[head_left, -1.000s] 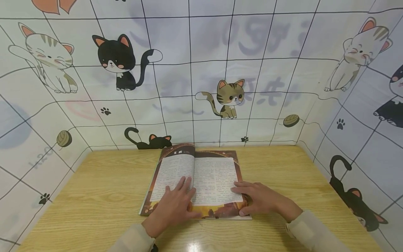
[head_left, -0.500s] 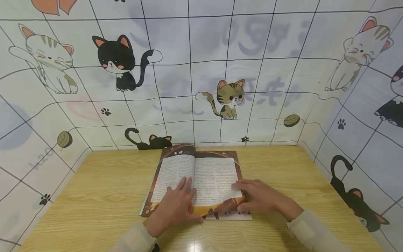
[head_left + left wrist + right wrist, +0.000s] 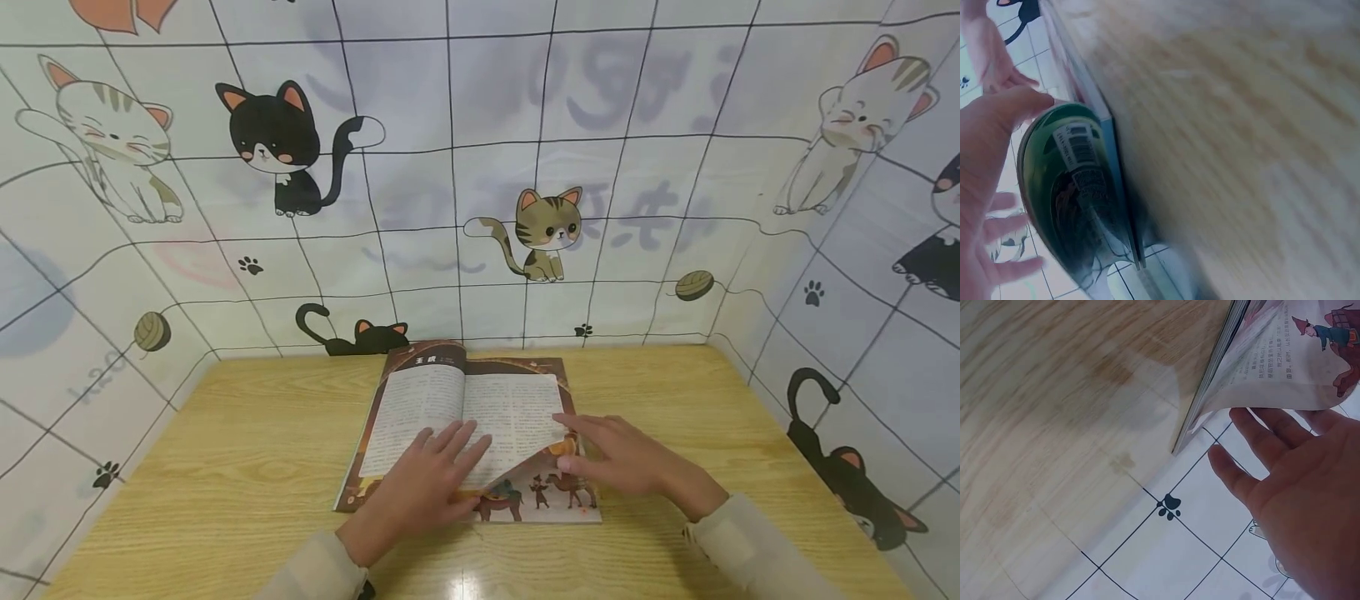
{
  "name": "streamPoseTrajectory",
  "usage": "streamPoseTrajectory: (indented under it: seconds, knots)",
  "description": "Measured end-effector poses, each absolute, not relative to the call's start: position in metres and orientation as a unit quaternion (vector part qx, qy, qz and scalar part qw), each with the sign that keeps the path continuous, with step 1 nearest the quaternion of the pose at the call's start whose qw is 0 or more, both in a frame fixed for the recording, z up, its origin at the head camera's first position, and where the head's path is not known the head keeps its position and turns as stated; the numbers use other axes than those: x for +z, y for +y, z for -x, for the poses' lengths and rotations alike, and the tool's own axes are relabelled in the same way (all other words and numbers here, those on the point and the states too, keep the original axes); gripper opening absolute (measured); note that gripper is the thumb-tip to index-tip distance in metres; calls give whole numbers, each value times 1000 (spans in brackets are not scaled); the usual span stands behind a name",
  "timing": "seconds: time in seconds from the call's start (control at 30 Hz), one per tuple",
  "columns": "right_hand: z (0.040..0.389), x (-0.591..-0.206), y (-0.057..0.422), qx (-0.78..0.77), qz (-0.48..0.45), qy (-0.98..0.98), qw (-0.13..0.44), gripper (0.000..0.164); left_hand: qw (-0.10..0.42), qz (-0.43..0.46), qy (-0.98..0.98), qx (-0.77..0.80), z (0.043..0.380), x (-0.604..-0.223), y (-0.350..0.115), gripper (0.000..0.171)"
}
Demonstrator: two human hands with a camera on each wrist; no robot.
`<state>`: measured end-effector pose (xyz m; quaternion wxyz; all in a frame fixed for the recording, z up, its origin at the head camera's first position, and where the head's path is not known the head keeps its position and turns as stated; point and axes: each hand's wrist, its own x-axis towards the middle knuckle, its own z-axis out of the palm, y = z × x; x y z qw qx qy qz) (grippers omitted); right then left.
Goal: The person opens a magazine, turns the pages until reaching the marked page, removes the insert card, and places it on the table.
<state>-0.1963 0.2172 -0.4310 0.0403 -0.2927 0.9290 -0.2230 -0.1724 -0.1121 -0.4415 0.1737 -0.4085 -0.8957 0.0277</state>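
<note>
An open magazine [image 3: 416,404] lies on the table, with printed text and brown decorated borders. My left hand [image 3: 427,479] rests with spread fingers across its left page and spine. At the right edge, my right hand [image 3: 633,458] pinches the right page [image 3: 517,417] between thumb and fingers. That page's lower corner is raised and folded back, and camels and a small figure show on the sheet below. The right wrist view shows the page [image 3: 1272,387] curling up over my fingertips. In the left wrist view, the glossy green cover [image 3: 1079,181] carries a barcode.
The light wood table [image 3: 247,442] extends on both sides of the magazine. Behind it and at the sides hangs a white gridded cloth [image 3: 420,192] printed with cartoon cats, paw prints and yarn balls.
My right hand has lifted the right page's lower corner and moved it slightly up, uncovering the camel picture beneath. My left fingers have shifted a little right across the spine.
</note>
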Motion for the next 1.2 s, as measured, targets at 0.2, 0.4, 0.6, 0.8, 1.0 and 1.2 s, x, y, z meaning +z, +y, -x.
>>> streamPoseTrajectory:
  seconds: [0.2,0.4,0.6,0.8,1.0,1.2]
  knots:
    - [196,-429,217,-255,289,922,44,54,249,489,-834,63,171,-442,-108,92]
    - [195,-426,219,-282,273,919,43,53,266,506,-814,98,168,-440,-106,93]
    - [196,-427,222,-266,254,930,16,59,263,529,-795,136,164,-438,-108,87]
    - [197,-429,226,-246,249,936,28,71,258,524,-796,161,161,-438,-110,78]
    - [197,-435,222,-191,277,940,62,85,255,494,-806,201,161,-437,-108,53]
    - [194,-439,221,-161,323,928,97,95,256,466,-819,216,162,-439,-108,35]
